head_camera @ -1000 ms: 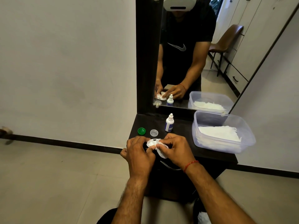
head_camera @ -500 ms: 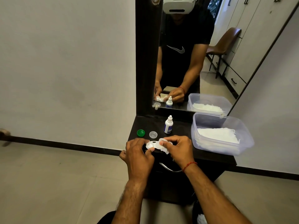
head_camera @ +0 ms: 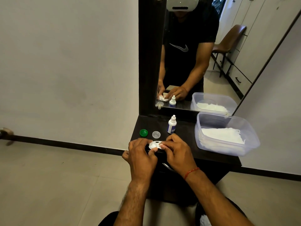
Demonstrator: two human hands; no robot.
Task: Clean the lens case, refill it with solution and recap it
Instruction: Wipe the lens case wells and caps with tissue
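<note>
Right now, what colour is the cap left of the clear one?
The cap is green; head view.

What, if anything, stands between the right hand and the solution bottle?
Nothing visible. The solution bottle stands beyond the right hand, which holds the lens case, bare tabletop between; the clear cap lies to its left, the tissue tub to its right.

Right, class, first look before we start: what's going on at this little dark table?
A person holds a white contact lens case above the front edge of the dark table. The left hand pinches its left end and the right hand grips its right end. Both caps are off: a green cap and a clear cap lie behind it, beside an upright solution bottle. A clear tub of white tissues sits to the right.
</note>
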